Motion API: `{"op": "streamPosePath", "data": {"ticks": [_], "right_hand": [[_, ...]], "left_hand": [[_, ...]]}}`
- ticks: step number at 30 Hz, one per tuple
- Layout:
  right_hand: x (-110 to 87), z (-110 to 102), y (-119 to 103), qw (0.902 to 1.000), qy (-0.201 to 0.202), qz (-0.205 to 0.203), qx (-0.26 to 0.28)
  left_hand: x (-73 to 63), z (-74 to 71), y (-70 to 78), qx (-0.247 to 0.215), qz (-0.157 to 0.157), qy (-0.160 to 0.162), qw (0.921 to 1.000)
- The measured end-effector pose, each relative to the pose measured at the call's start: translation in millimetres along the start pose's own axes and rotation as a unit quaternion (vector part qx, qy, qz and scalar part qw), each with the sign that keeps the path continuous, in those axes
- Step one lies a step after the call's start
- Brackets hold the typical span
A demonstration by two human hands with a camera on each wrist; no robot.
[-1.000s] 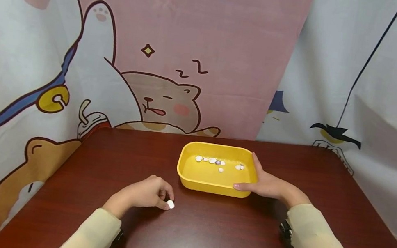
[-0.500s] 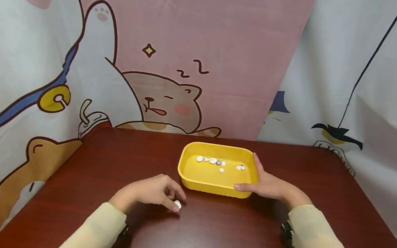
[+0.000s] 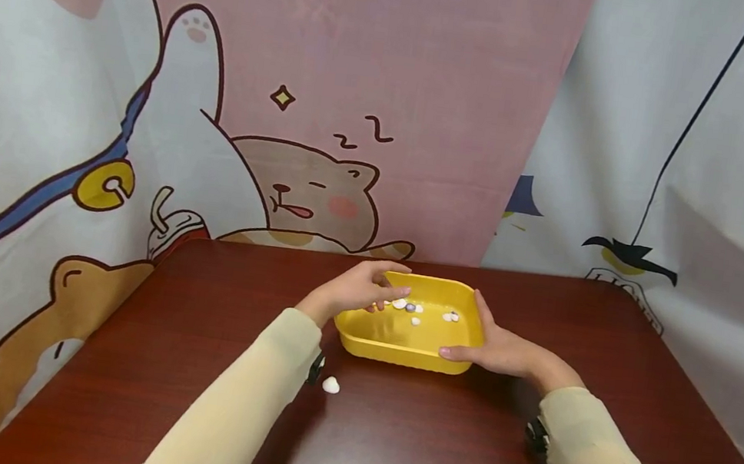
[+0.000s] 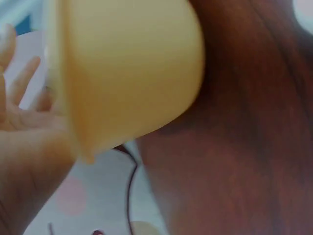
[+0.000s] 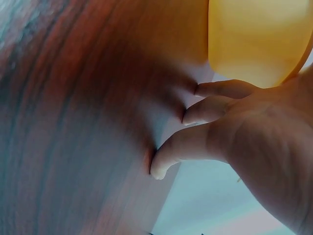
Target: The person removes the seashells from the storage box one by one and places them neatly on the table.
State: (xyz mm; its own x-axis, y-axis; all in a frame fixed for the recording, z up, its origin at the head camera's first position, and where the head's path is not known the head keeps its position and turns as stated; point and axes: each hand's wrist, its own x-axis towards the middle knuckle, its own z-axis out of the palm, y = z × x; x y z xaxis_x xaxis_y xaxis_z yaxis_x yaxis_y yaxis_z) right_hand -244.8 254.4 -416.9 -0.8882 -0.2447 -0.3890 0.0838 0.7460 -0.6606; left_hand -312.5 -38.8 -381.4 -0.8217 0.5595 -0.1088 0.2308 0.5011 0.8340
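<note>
In the head view, my left hand [image 3: 358,289] reaches over the left end of a yellow plastic tray [image 3: 399,354]. Its fingers are loosely spread with nothing visible between them; the left wrist view shows this hand [image 4: 29,122] beyond the tray's wall. Inside the tray lie several small white pieces like shells or pebbles [image 3: 399,304] and a bluish one [image 3: 410,308]. My right hand [image 3: 504,347] rests against the right end, thumb along the front rim. In the right wrist view, its fingers [image 5: 190,142] reach down to the table beside the tray.
A white pebble-like piece [image 3: 331,385] lies on the dark red-brown table [image 3: 430,440], in front of the tray near my left forearm. Behind the table hangs a cartoon-printed cloth [image 3: 455,118], with a pale curtain-like sheet [image 3: 728,229] at the right.
My left hand has let go of the white piece, which now lies on the table, and moved up and forward over the tray. The right hand stays at the tray's right end.
</note>
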Motion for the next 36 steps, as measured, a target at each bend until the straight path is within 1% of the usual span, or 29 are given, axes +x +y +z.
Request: {"op": "streamPosePath", "data": {"ticks": [3,6,9,12,16,21,24,26,31,36], "right_hand": [[1.0,0.1,1.3,1.0000,-0.001,-0.003,0.000],[1.8,-1.0,2.1,1.0000,-0.001,-0.004,-0.003],[1.7,-2.1,1.0,1.0000,0.000,-0.006,-0.007],[1.5,-2.8,0.0,1.0000,0.002,-0.006,-0.007],[0.7,-2.0,-0.6,1.0000,0.001,-0.003,-0.005],[0.2,0.0,-0.5,1.0000,-0.001,-0.002,-0.001],[0.4,-0.7,-0.4,1.0000,0.001,-0.004,0.000],[0.6,-1.3,-0.4,1.0000,0.001,-0.004,0.001],[0.2,-1.3,0.1,1.0000,-0.003,0.003,0.002],[-0.6,-0.7,0.1,1.0000,-0.004,0.004,0.002]], "left_hand": [[14.7,9.4,-9.2,-0.012,-0.050,0.013,0.9986],[26.1,17.6,-13.2,0.003,-0.086,0.027,0.9959],[33.9,23.6,-15.0,0.032,-0.108,0.044,0.9926],[39.2,27.4,-16.2,0.070,-0.121,0.059,0.9885],[39.3,30.5,-17.4,0.119,-0.110,0.070,0.9844],[35.8,33.4,-16.9,0.178,-0.087,0.066,0.9779],[36.7,34.7,-15.7,0.205,-0.072,0.065,0.9739],[37.7,35.5,-15.3,0.213,-0.069,0.065,0.9725],[39.5,36.5,-17.7,0.215,-0.074,0.065,0.9718],[36.6,33.1,-18.8,0.195,-0.069,0.060,0.9765]]}}
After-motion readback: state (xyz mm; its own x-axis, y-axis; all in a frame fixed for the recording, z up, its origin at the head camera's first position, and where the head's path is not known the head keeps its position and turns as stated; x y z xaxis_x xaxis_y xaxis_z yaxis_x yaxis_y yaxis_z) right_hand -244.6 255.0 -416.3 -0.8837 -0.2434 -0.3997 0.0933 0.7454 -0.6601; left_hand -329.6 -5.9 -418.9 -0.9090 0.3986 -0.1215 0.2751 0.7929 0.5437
